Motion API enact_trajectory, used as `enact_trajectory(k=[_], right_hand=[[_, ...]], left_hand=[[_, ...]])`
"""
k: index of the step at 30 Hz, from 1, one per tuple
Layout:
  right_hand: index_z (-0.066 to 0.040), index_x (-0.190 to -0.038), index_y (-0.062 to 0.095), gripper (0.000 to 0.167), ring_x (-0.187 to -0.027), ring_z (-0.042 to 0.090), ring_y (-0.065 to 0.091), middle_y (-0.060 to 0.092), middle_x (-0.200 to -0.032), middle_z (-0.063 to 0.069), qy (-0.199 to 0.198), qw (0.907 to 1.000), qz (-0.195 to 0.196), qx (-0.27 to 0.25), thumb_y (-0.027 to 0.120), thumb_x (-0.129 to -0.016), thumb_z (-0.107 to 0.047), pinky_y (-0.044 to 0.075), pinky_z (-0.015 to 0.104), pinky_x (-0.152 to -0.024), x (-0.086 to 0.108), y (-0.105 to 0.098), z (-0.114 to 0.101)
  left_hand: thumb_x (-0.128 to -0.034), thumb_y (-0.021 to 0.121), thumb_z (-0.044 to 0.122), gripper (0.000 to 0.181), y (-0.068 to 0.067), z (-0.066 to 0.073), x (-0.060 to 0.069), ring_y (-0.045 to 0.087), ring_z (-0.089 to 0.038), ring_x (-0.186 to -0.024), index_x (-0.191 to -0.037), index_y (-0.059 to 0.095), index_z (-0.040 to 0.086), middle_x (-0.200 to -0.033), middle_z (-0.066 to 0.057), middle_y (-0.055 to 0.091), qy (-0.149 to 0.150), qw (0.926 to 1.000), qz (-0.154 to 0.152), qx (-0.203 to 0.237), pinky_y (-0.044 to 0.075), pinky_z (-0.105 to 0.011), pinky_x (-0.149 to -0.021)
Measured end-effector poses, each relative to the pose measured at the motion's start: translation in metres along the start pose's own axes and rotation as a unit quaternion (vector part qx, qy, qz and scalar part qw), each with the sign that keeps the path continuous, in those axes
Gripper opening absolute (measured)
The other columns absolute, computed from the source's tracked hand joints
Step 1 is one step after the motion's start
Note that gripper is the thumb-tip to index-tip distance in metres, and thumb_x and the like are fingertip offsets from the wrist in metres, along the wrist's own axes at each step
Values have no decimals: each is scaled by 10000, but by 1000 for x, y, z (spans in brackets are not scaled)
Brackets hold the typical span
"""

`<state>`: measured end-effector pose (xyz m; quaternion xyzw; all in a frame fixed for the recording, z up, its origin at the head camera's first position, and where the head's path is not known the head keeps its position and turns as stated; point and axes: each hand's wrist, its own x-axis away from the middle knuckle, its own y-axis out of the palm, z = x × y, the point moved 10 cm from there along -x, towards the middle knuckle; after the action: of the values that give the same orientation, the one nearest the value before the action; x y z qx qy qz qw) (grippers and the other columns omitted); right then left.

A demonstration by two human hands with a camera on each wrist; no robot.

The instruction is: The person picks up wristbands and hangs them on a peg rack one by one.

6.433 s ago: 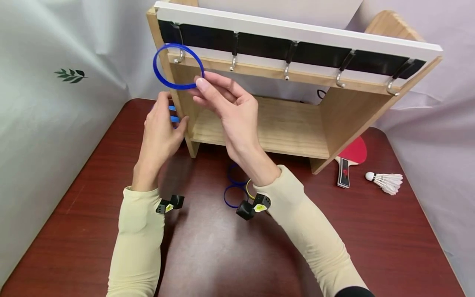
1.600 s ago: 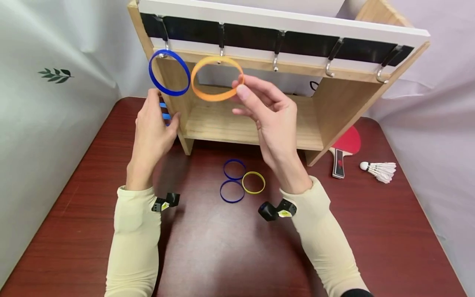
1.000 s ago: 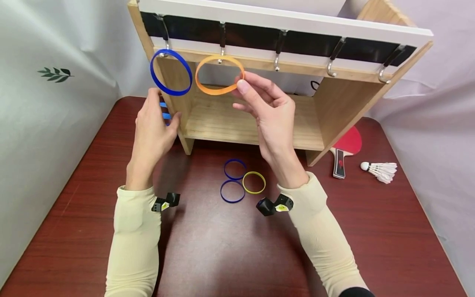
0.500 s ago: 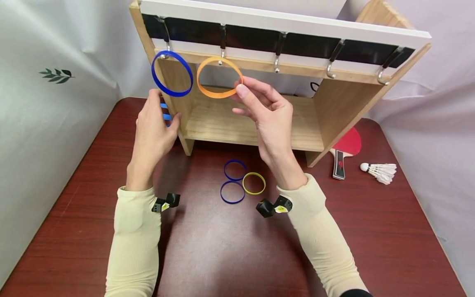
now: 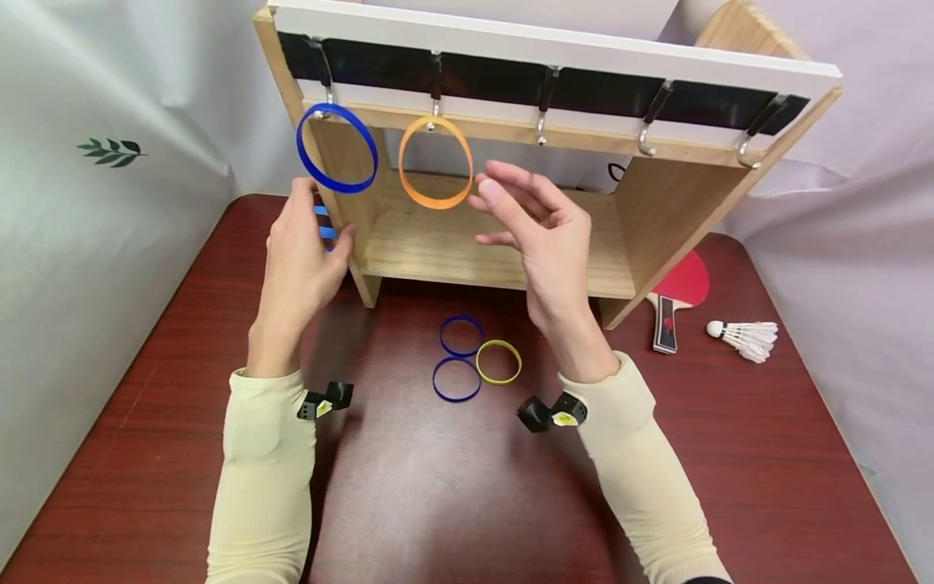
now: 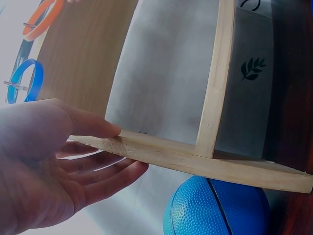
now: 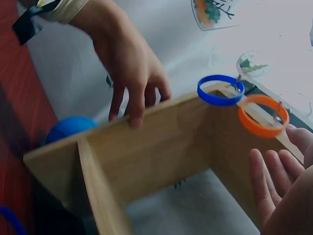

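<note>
An orange ring (image 5: pixel 435 203) hangs from the second hook from the left on the wooden rack (image 5: pixel 503 264). A blue ring (image 5: pixel 344 187) hangs from the leftmost hook (image 5: pixel 321 113). My right hand (image 5: pixel 554 243) is just right of the orange ring, fingers loosely bent and holding nothing. In the right wrist view, a small gap separates its fingers from the orange ring (image 7: pixel 264 132). My left hand (image 5: pixel 295 255) grips the rack's left side panel (image 6: pixel 161 154), thumb on one face and fingers on the other, as the left wrist view shows.
Two blue rings (image 5: pixel 457 398) and a yellow ring (image 5: pixel 499 381) lie on the table before the rack. A blue basketball (image 6: pixel 215 210) sits outside the left panel. A red table tennis bat (image 5: pixel 682 280) and a shuttlecock (image 5: pixel 747 337) lie at right.
My right hand brought the orange ring to the second hook, let it go and drew slightly right. The blue ring, earlier in my right hand, now hangs alone. My left hand keeps its grip.
</note>
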<state>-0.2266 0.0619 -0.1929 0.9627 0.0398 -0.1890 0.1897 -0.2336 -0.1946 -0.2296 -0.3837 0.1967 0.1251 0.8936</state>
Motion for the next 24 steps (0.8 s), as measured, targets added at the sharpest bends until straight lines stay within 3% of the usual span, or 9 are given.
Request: enact_trajectory(k=[4,7,8,10,14,16,18,20,24], right_hand=[[27,-1097,711,236,-883,340,693,687,-1057,236,64,9984,-176,530,733,-872,-41,580,395,-624,10,-17,2],[-16,-1064,738,216,-838,326,695,710,-996,192,330,9880,-631,1367,757,-865,-98,575,395,-620,20,-31,15],[-44,-1052,748,207,-817,308,696,720,-958,161,524,9799,-852,1729,764,-865,-132,573,384,-619,26,-35,22],[-97,-1027,761,187,-768,268,694,728,-897,99,949,9546,-1408,2449,769,-866,-192,570,381,-619,38,-42,37],[-193,-998,761,142,-700,177,677,724,-832,-16,1648,8842,-2343,3691,762,-870,-255,562,353,-623,65,-57,65],[-203,-989,757,124,-699,145,673,723,-834,-42,1684,8588,-2515,4133,757,-870,-238,552,336,-643,71,-65,72],[-202,-982,755,119,-710,117,669,716,-819,-68,1609,8392,-2538,4532,751,-865,-222,535,324,-659,74,-73,75],[-184,-985,756,127,-720,102,666,709,-803,-86,1507,8254,-2536,4813,747,-861,-209,513,320,-684,74,-79,77],[-150,-996,755,152,-711,102,662,696,-771,-104,1482,8080,-2536,5108,747,-854,-204,486,323,-706,74,-89,85]], left_hand=[[-913,645,110,462,-1,-1,0,624,-301,-991,-1309,429,7,-1211,-183,563,-95,9999,-33,78,522,-436,-808],[-912,647,117,466,-1,-2,0,626,-284,-989,-1308,428,8,-1222,-179,569,-167,9998,-37,136,519,-419,-811],[-911,647,122,471,-1,-2,0,626,-277,-990,-1311,426,9,-1225,-176,572,-192,9997,-38,141,516,-414,-814],[-909,649,133,485,-1,-3,1,622,-265,-991,-1319,421,12,-1229,-172,576,-239,9996,-34,148,509,-406,-818],[-905,652,152,499,-2,-4,2,624,-245,-1008,-1327,420,22,-1237,-152,579,-343,9992,-43,177,514,-404,-825],[-903,654,160,490,-4,-4,3,628,-241,-1017,-1316,429,22,-1229,-143,587,-415,9990,-27,185,522,-404,-825],[-898,662,163,473,-6,-5,4,633,-234,-1020,-1292,445,16,-1205,-135,600,-468,9988,9,171,526,-389,-823],[-894,669,166,455,-8,-5,5,634,-222,-1014,-1268,460,12,-1170,-126,615,-520,9985,49,143,525,-353,-813],[-885,681,156,430,-10,-2,5,636,-211,-986,-1233,479,5,-1116,-123,631,-502,9986,86,115,526,-332,-797]])
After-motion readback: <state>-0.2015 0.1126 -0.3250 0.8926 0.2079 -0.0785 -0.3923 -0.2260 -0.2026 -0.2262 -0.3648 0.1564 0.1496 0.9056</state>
